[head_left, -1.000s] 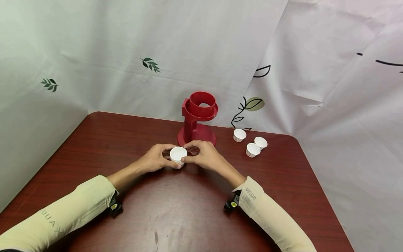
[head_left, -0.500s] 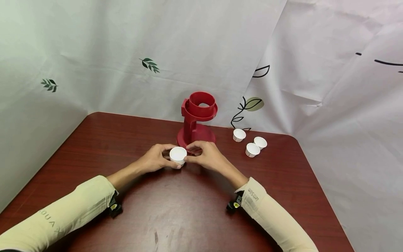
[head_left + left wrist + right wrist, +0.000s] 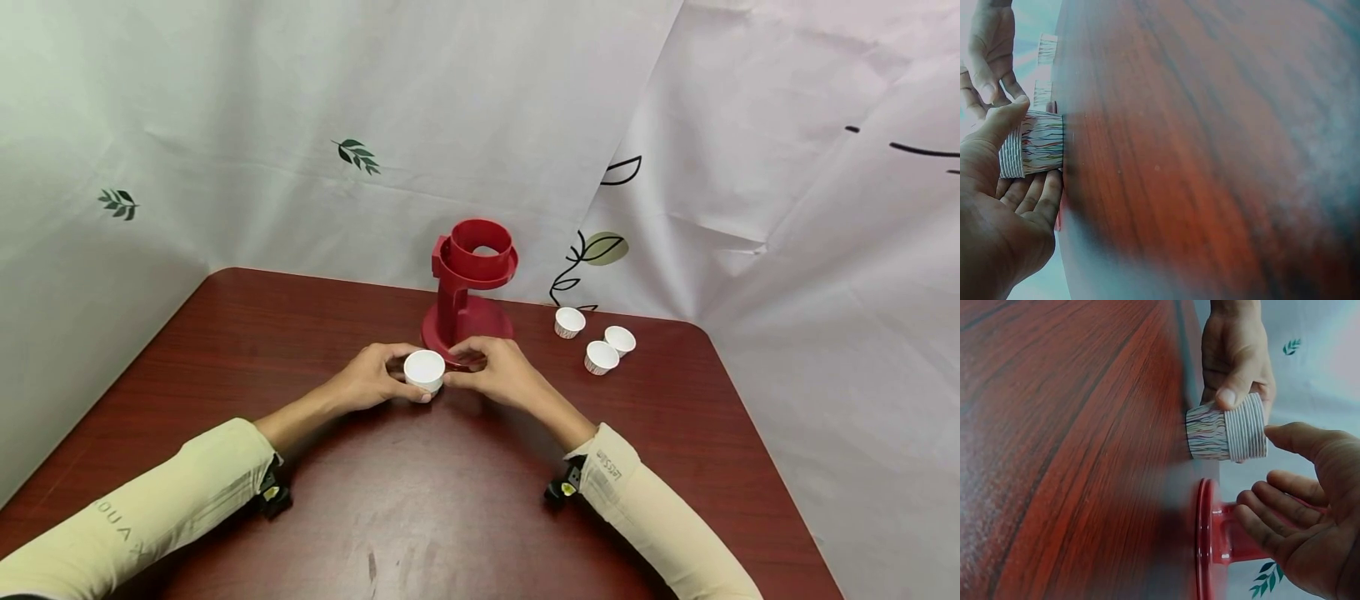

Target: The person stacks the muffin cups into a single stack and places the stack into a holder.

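A nested stack of white paper baking cups [image 3: 424, 368] stands upright on the table, its colored streaks [image 3: 1207, 432] and layered rims visible in the wrist views. My left hand [image 3: 371, 377] grips it from the left, thumb on the near side and fingers around the far side. Just right of the stack is my right hand [image 3: 498, 372], fingers spread and relaxed, holding nothing. Its thumb tip [image 3: 1279, 432] is right at the rims in the right wrist view; whether it touches them I cannot tell.
Behind my hands stands a red plastic stand [image 3: 452, 308] with a ring-shaped top [image 3: 480, 265]. To its right are three single paper cups [image 3: 570, 323] on the brown table [image 3: 315, 308]. A white printed cloth [image 3: 300, 217] hangs behind the table.
My right hand has drawn slightly to the right, its thumb coming away from over the stack's rim. The left hand and the stack stay in place.
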Motion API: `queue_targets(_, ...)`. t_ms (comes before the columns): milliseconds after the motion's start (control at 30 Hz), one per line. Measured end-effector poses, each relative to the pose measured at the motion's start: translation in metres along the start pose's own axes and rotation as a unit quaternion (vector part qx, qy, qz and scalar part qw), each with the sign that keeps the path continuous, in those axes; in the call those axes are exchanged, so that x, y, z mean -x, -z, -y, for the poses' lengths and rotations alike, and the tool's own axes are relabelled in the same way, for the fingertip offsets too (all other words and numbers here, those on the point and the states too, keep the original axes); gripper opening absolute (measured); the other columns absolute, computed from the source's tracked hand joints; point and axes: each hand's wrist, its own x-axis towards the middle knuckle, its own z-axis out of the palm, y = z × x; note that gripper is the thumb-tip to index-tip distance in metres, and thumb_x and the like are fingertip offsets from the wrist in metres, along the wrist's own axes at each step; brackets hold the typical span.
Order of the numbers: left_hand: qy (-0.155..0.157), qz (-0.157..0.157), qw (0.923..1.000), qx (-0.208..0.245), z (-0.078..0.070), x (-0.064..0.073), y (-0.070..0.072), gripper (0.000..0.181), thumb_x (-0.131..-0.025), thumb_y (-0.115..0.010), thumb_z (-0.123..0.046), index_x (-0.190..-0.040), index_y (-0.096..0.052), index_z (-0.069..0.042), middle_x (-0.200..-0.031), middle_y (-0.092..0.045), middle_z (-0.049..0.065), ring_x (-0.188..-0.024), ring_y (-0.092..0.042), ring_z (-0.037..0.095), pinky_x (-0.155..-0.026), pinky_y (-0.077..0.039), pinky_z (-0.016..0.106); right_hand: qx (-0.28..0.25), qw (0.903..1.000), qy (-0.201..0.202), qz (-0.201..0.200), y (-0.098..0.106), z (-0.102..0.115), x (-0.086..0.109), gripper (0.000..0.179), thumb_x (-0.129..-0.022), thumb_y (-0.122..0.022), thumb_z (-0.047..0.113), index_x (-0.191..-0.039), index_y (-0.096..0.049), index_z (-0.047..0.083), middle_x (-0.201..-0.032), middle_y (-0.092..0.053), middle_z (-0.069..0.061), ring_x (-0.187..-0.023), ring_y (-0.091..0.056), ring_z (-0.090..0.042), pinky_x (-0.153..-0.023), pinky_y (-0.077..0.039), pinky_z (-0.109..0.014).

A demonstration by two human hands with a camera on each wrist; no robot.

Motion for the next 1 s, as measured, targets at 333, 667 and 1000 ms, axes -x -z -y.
queue_targets(333, 0.003, -0.001, 1.0, 0.006, -0.001, 0.0, -0.001, 0.063, -0.085, -0.1, -0.008, -0.142, -0.073, 0.002, -0.124, -0.082, 0.015, -0.104, -0.075, 0.013, -0.09, -0.061, 0.018, 0.004, 1.0, -0.006, 0.001, 0.005, -0.004, 0.005, 0.045, -0.099, -0.089, 0.027, -0.136, -0.078, 0.004, -0.127, -0.083, -0.013, -0.119, -0.079, -0.029, -0.108, -0.065, -0.046)
queue_targets(667, 0.005, -0.002, 1.0, 0.0, 0.001, -0.002, -0.001, 0.063, -0.085, -0.1, -0.01, -0.142, -0.074, 0.001, -0.122, -0.082, 0.014, -0.102, -0.074, 0.016, -0.089, -0.06, 0.019, 0.004, 0.9997, -0.022, -0.01, 0.012, -0.009, 0.008, 0.049, -0.098, -0.089, 0.028, -0.138, -0.077, 0.003, -0.128, -0.083, -0.014, -0.121, -0.08, -0.03, -0.109, -0.065, -0.049)
queue_targets(1000, 0.005, -0.003, 1.0, -0.001, 0.001, -0.001, 0.0, 0.064, -0.085, -0.1, -0.009, -0.142, -0.074, 0.001, -0.124, -0.082, 0.015, -0.104, -0.075, 0.016, -0.09, -0.061, 0.018, 0.002, 0.9993, -0.032, -0.018, 0.019, -0.017, 0.014, 0.05, -0.098, -0.088, 0.03, -0.138, -0.077, 0.001, -0.131, -0.082, -0.017, -0.121, -0.08, -0.033, -0.109, -0.064, -0.052)
